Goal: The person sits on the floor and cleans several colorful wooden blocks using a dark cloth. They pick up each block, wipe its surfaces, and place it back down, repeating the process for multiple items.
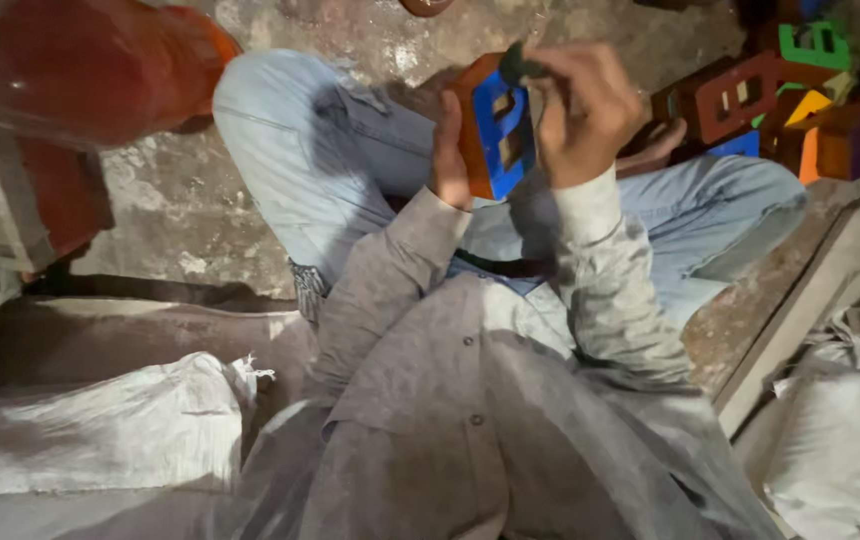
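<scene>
At about one o'clock of the view a heap of painted blocks (800,100) lies on the floor, boxy pieces in green, orange, brown, blue and purple, each with small rectangular cut-outs; they sit just beyond the right knee, well apart from the hands. At ten o'clock a rounded orange-red container (90,70) with a glossy, blurred surface crowds the corner. Pale woven sacks (100,430) slump at eight o'clock, coarse and dusty, on a rough, stained concrete floor (180,200). Near the top centre, over the crossed legs in light jeans, the left hand (448,155) is closed around the edge of a small house-shaped block (495,125), orange on its side, blue on its face, with square openings. The right hand (585,110), at the block's three o'clock, pinches a dark, soft-looking wad (520,65) against its upper corner.
</scene>
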